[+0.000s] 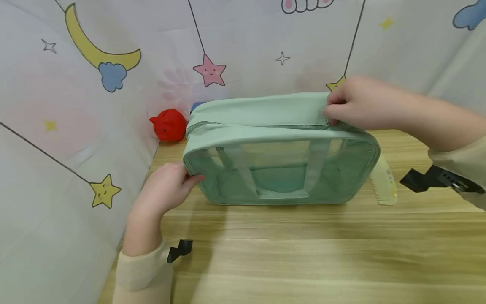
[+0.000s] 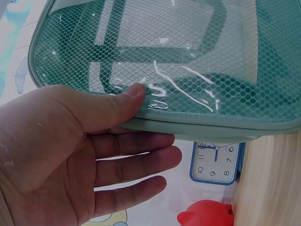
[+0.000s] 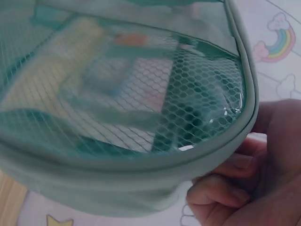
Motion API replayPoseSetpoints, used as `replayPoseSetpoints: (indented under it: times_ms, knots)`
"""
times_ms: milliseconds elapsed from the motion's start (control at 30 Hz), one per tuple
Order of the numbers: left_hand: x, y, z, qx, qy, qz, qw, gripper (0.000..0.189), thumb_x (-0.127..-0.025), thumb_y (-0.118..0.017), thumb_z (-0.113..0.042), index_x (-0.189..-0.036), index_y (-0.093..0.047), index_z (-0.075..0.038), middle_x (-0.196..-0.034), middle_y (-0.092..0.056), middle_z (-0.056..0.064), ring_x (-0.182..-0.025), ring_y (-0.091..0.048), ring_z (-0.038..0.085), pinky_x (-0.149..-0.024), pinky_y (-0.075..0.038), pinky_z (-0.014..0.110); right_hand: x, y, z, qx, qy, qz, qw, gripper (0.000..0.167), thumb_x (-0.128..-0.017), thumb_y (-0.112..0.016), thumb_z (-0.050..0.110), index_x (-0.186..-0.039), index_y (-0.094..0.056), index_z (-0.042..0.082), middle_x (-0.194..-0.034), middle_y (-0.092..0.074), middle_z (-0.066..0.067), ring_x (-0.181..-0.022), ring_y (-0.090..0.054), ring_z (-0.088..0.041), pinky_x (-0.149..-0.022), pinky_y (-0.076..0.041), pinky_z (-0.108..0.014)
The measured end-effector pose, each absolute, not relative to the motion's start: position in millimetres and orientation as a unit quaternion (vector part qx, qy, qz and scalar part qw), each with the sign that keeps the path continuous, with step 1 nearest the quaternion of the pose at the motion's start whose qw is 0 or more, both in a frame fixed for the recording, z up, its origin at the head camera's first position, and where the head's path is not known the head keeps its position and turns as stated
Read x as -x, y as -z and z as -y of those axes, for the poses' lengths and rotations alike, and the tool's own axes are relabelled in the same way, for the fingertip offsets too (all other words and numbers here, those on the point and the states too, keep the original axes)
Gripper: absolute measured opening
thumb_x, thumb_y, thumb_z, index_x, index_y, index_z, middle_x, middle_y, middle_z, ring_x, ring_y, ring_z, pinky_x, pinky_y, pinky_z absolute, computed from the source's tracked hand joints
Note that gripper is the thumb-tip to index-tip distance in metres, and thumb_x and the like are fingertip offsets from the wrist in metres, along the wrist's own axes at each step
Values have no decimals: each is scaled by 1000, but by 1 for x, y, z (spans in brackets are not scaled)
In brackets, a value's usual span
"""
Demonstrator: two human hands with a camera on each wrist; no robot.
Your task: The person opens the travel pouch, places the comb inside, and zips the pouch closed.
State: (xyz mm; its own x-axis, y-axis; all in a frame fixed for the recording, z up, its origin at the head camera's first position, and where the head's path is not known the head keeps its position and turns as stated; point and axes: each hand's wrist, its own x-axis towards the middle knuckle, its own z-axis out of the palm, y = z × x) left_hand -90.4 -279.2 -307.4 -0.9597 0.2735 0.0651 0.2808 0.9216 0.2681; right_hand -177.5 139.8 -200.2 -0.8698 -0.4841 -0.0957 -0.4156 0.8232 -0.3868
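A mint-green toiletry bag (image 1: 281,164) stands upright on the table, with clear mesh-patterned sides and a strap handle hanging down its front. My left hand (image 1: 165,190) pinches the bag's left edge; in the left wrist view the thumb (image 2: 134,94) lies over the mesh side and the other fingers reach behind the edge. At the top right, my right hand (image 1: 364,103) pinches the bag's zipper pull, which the fingers mostly cover. Along the top, the zipper (image 1: 258,126) shows a narrow dark gap. The right wrist view shows curled fingers (image 3: 221,188) beside the bag's rounded corner.
Left of the bag sits a red pig figure (image 1: 170,126). A blue-framed clock (image 2: 214,162) stands behind the bag. Beside its right end lies a pale yellow comb (image 1: 385,181). A patterned cloth (image 1: 250,42) hangs behind the wooden table (image 1: 288,253) and along its left side.
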Motion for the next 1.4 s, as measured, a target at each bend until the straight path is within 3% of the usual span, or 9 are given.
replayPoseSetpoints:
  times_ms: [167,333,467,567,700,867,1000,1267,1400]
  knots:
    - [90,308,279,144,136,980,14,13,-96,-74,-23,-87,-68,-15,-71,-65,-3,-71,-66,20,-70,-55,42,184,196,-141,213,219,-947,98,34,-105,-48,30,-87,-73,14,-66,-55,1,-62,-44,-19,-57,-35,-32]
    - [91,308,277,147,135,980,13,15,-96,-74,-23,-84,-67,-17,-70,-63,-4,-69,-63,18,-68,-53,40,193,198,-153,156,319,-928,116,37,-108,-48,32,-92,-70,6,-63,-45,2,-57,-36,-19,-59,-35,-33]
    - [93,308,274,154,138,978,11,14,-96,-74,-23,-86,-67,-16,-72,-65,-5,-69,-63,17,-68,-53,39,196,200,-166,130,362,-918,98,38,-108,-48,31,-90,-67,3,-58,-41,2,-51,-34,-20,-57,-36,-32]
    - [95,307,272,158,138,978,14,12,-96,-75,-23,-88,-69,-16,-74,-67,-4,-70,-64,17,-69,-53,40,192,199,-167,146,296,-942,57,36,-105,-48,30,-84,-67,7,-57,-43,2,-51,-35,-18,-52,-32,-33]
    - [95,306,271,159,135,978,15,13,-96,-74,-23,-87,-68,-16,-73,-65,-4,-69,-63,17,-67,-52,39,184,198,-150,227,116,-967,15,36,-100,-46,22,-66,-53,12,-56,-39,1,-53,-32,-16,-52,-28,-32]
    - [93,305,271,150,132,980,6,18,-96,-74,-24,-82,-66,-17,-70,-62,-4,-67,-62,17,-67,-50,38,189,196,-122,302,30,-951,66,39,-98,-43,15,-60,-36,18,-57,-26,4,-54,-23,-14,-55,-26,-30]
    - [90,305,271,147,130,981,4,16,-97,-74,-24,-85,-66,-17,-71,-64,-4,-69,-63,17,-68,-52,40,196,195,-113,297,81,-946,102,38,-99,-42,15,-61,-40,17,-58,-28,3,-54,-30,-16,-58,-30,-32]
    - [93,305,271,146,135,980,11,14,-97,-74,-24,-87,-67,-16,-73,-65,-4,-69,-63,18,-68,-52,40,193,192,-110,237,172,-953,81,33,-95,-42,17,-71,-64,11,-56,-43,1,-55,-42,-19,-59,-35,-33]
    - [93,307,273,142,134,981,15,15,-97,-73,-24,-87,-66,-15,-72,-65,-3,-68,-62,18,-66,-51,39,192,188,-103,231,179,-954,69,31,-93,-43,18,-64,-53,12,-54,-35,3,-53,-36,-17,-56,-32,-32]
